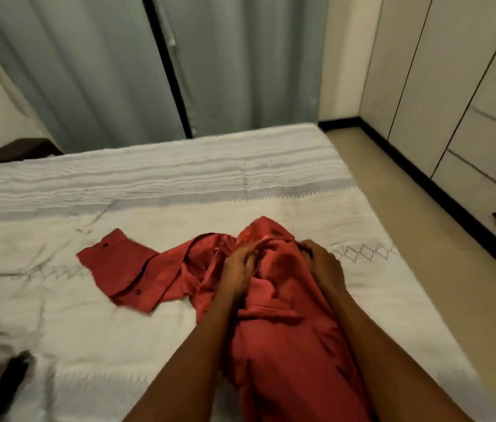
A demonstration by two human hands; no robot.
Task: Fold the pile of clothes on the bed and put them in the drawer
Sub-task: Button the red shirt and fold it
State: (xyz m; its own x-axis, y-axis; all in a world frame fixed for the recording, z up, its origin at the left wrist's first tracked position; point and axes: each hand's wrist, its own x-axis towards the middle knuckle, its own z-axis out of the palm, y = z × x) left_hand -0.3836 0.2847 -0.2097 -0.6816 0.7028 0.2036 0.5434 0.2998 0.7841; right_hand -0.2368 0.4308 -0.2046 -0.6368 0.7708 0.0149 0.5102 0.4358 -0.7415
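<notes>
A red long-sleeved shirt (283, 315) lies crumpled on the white bedspread (179, 184), its body running toward me. One sleeve with a buttoned cuff (112, 263) stretches out flat to the left. My left hand (240, 266) grips bunched red fabric near the top of the shirt. My right hand (323, 263) holds the cloth just to the right, fingers curled into it. Both forearms reach over the shirt's lower part.
A cream wardrobe with drawers (490, 184) and dark handles stands along the right wall, across a strip of beige floor (441, 269). Grey-green curtains (103, 71) hang behind the bed. A dark garment or strap (6, 388) lies at the bed's near left corner.
</notes>
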